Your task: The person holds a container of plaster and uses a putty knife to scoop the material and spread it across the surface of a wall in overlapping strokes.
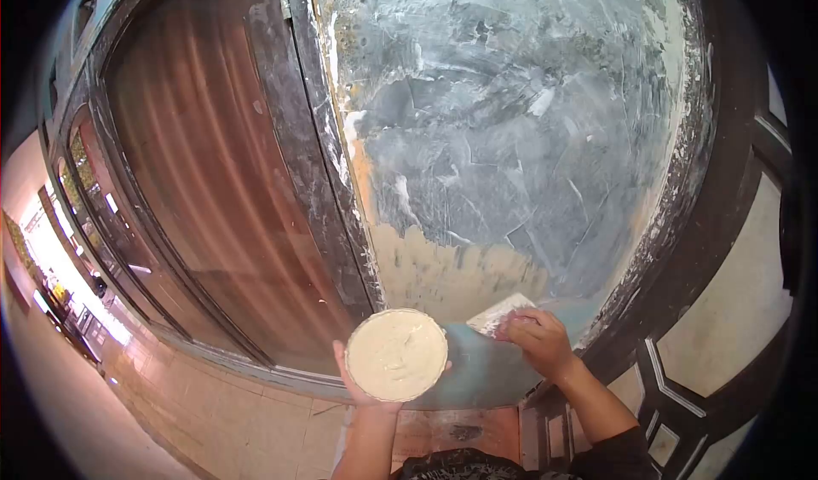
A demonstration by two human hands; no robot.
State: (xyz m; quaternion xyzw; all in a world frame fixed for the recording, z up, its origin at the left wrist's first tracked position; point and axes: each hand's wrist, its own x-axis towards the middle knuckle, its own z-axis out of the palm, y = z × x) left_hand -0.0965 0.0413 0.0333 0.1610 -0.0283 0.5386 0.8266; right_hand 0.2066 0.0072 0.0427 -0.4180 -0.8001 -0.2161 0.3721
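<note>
My left hand [349,373] is wrapped around the underside and sides of a round tub of cream-coloured filler [399,352], its surface smeared and uneven. In my right hand [540,340] is a putty knife [498,313] with a pale, filler-coated blade. The blade lies at or very close to the wall, just right of the tub; contact cannot be made out. Fresh beige filler [452,271] covers a low band of the grey, patchy wall panel [511,156], with a ragged upper edge. Below it shows a greenish strip.
Left of the panel stands a dark wooden frame with a glazed door [204,139] and a reddish-brown curtain behind it. A dark panelled door [724,293] is on the right. Tiled floor [221,412] runs below, towards a bright opening at far left.
</note>
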